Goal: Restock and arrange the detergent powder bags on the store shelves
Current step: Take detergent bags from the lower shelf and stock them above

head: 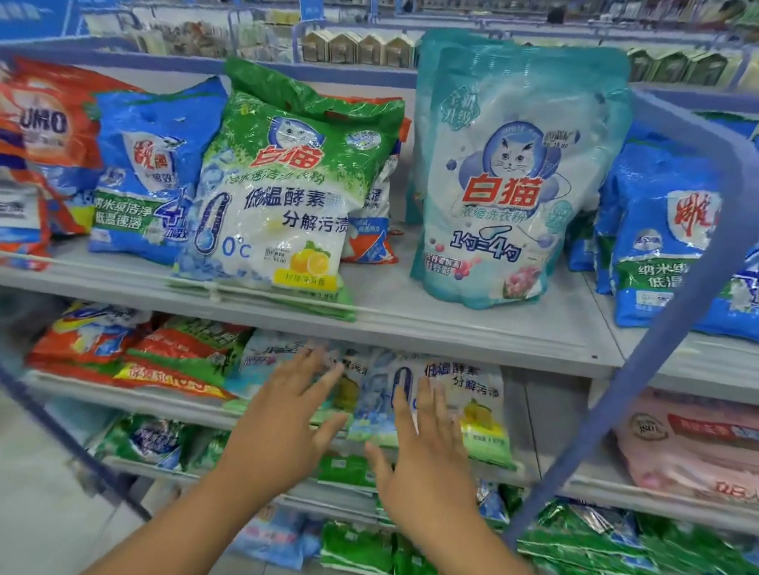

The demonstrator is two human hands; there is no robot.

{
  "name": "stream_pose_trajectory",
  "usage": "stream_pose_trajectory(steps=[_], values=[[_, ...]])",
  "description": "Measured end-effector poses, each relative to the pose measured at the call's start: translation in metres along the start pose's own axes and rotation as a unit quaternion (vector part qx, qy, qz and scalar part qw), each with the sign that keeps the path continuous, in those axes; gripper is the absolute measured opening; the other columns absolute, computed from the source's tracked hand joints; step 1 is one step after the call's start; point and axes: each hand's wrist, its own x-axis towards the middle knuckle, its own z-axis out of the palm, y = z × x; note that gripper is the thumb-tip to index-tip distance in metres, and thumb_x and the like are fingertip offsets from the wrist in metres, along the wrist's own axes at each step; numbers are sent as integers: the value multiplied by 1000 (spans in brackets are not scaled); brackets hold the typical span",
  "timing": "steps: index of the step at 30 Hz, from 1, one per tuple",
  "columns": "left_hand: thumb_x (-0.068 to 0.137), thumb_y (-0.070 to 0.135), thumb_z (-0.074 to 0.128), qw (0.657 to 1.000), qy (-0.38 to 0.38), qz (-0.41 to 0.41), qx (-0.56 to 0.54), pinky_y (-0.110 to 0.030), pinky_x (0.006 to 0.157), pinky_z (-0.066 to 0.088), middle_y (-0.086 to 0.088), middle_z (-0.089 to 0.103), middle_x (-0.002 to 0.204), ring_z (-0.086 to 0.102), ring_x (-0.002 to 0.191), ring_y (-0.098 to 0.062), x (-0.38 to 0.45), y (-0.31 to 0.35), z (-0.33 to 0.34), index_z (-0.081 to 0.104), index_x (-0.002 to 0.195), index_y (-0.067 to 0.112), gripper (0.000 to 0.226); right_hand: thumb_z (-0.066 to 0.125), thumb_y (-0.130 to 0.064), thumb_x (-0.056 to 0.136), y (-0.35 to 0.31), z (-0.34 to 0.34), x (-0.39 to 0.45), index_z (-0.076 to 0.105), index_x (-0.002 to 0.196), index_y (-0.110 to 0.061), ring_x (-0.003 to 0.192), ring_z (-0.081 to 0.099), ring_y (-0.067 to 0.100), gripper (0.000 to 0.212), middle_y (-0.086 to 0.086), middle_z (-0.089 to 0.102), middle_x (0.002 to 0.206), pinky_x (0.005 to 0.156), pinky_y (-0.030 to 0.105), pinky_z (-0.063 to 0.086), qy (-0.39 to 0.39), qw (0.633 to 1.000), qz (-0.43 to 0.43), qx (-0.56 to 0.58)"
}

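We face a store aisle of grey metal shelves packed with detergent powder, with more blurred racks behind. On the second shelf down lies the green-and-white bag with a lemon printed on it, flat on its back with its front edge at the shelf lip. Our left hand and right hand are stretched toward it, palms down, fingers straight and spread, holding nothing. The right fingertips overlap that bag's left part, but blur keeps us from telling whether they touch it. The left hand hovers just left of the bag, over a pale blue bag lying beside it.

Further left of the green-and-white bag on the same shelf lie red and orange bags. To its right, past a blue metal upright, sits a pink bag.

On the shelf above it, a matching green bag with a cat logo leans back near the front edge, and right of that stands a teal cat-logo pouch, upright. Blue bags and an orange OMO bag sit at the left end of that upper shelf, and more blue bags at its right.

Below the green-and-white bag, the lower shelves hold crumpled green packs and small blue ones.
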Motion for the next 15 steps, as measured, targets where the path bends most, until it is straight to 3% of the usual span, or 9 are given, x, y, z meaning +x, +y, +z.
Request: stream_pose_trajectory(steps=[2,6,11,15], values=[[91,67,25,997,-39,-55,33,-45,126,18,-5,17,168,15,156,-27,0,-23,6,31,158,27,78,26,-60,104,-5,14,14,-17,160,-26,149,-33,21,78,4,-37,160,125,44,-11,-36,999,9,-10],[91,62,35,993,-49,-100,36,-54,120,27,-17,33,161,29,150,-38,6,-61,16,42,153,19,76,30,-60,102,-21,29,44,-11,161,-25,154,-23,25,80,5,-24,167,127,43,-6,-59,998,10,7],[101,57,40,984,-97,-141,41,-44,126,14,-11,11,169,9,156,-30,24,-100,27,22,161,25,70,33,-59,103,-47,42,76,-10,161,-27,155,-17,28,79,7,-19,169,127,45,-3,-85,996,28,2],[102,56,36,977,-132,-163,30,-42,125,18,-12,19,167,15,155,-31,38,-138,35,25,159,26,66,33,-59,102,-68,60,103,-7,162,-27,155,-17,29,79,6,-22,168,127,45,-2,-115,992,50,-12]])
